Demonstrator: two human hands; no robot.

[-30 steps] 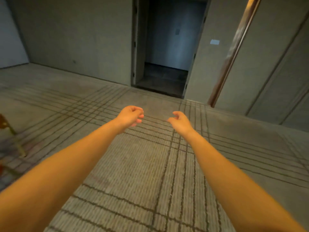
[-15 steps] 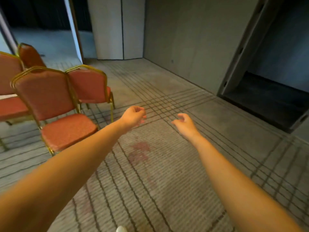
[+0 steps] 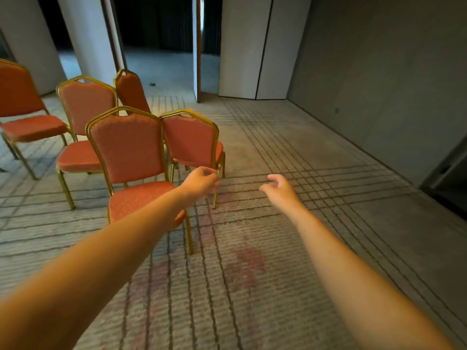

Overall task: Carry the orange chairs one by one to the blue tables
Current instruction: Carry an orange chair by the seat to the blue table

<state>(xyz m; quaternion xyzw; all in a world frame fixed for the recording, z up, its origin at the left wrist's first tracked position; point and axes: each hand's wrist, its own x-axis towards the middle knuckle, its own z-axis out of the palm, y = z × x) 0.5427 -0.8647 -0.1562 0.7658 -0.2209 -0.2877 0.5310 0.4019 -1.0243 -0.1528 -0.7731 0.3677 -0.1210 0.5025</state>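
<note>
Where grid-lined carpet (image 3: 328, 152) bears red stain (image 3: 249, 263), orange chairs (image 3: 126, 145) left, grey wall (image 3: 379, 72) rt

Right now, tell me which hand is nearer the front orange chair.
Left. The left hand hovers just right of the front orange chair; the right hand is farther right, over the carpet.
</note>
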